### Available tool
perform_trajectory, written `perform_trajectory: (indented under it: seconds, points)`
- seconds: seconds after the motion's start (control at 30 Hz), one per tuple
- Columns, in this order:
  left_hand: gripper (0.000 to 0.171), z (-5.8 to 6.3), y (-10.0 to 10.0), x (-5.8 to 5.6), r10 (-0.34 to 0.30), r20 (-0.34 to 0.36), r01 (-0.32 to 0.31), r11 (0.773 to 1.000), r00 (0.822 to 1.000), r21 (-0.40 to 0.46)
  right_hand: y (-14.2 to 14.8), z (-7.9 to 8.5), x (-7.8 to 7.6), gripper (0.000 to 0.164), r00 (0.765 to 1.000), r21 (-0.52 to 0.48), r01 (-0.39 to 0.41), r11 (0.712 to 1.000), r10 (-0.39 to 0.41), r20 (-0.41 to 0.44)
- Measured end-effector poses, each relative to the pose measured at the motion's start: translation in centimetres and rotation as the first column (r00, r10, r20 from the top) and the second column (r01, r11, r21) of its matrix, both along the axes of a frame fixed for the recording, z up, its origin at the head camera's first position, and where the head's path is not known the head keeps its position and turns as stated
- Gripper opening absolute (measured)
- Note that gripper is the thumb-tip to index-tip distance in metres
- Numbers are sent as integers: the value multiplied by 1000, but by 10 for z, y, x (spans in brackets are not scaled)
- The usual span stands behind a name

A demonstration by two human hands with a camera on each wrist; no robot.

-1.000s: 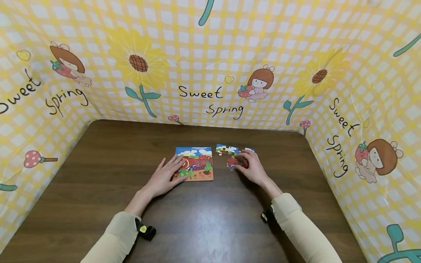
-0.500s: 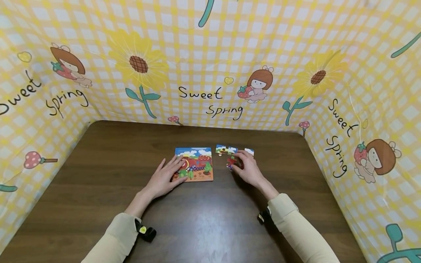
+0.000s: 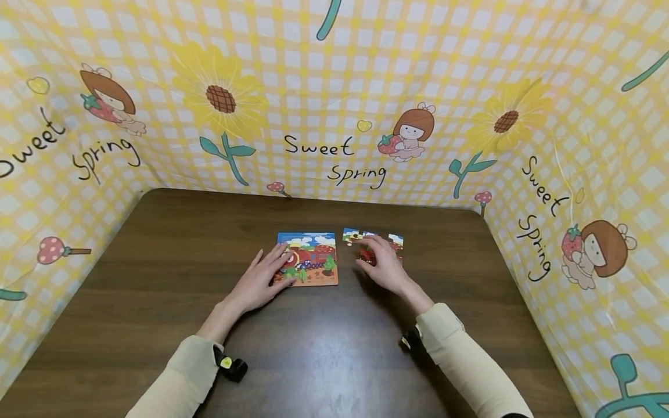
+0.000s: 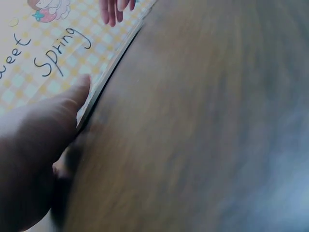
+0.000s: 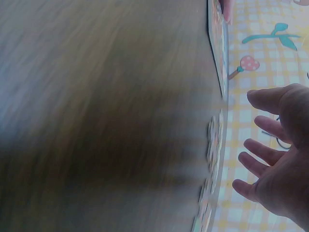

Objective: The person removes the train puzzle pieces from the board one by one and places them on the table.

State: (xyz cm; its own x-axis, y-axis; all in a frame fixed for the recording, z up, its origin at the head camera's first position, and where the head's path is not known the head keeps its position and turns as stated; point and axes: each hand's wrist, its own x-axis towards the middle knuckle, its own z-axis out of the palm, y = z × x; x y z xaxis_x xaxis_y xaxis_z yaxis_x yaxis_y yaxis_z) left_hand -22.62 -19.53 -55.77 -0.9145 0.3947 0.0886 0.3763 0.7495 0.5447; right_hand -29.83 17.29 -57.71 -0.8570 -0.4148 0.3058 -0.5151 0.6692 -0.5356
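A picture puzzle board [image 3: 319,270] with a red train lies on the table. My left hand [image 3: 258,277] rests on its left side with the fingers spread. Just right of the board lie several loose puzzle pieces [image 3: 395,239], some printed with blue sky and one with red [image 3: 367,255]. Over these hovers my right hand [image 3: 388,266], hiding part of them. In the right wrist view, the right hand [image 5: 285,154] has its fingers apart with nothing between them, and the pieces [image 5: 211,145] lie flat below the fingertips.
The brown wooden table [image 3: 209,226] is walled at the back and both sides by a yellow checked cloth [image 3: 324,104]. A small black camera [image 3: 232,368] sits at the left wrist, another [image 3: 410,339] at the right.
My right hand has moved left across the loose pieces, uncovering those at the right and covering more of the middle ones. My left hand stays on the board.
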Motion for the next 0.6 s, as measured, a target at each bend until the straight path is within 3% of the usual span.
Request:
perform_trajectory:
  seconds: [0.17, 0.2, 0.23, 0.37, 0.47, 0.6]
  points:
    - [76, 8, -7, -4, 2, 45, -4, 999, 999, 38, -17, -3, -6, 49, 998, -11, -67, 998, 67, 0]
    - [77, 10, -9, -5, 9, 44, -11, 999, 999, 31, -19, -12, -12, 48, 997, -18, -76, 997, 76, 10]
    - [78, 11, -10, -6, 17, 44, -18, 1000, 999, 20, -24, -12, -11, 47, 996, -19, -90, 996, 90, 15]
    - [79, 11, -16, -8, 40, 46, -39, 999, 998, -20, -46, 27, 12, 46, 986, -30, -137, 990, 139, 96]
    - [77, 10, -19, -8, 38, 51, -37, 999, 998, -37, -66, 60, 29, 46, 964, -62, -154, 986, 164, 207]
    - [75, 8, -20, -8, 33, 46, -32, 999, 998, -34, -89, 70, 31, 42, 930, -130, -154, 979, 188, 317]
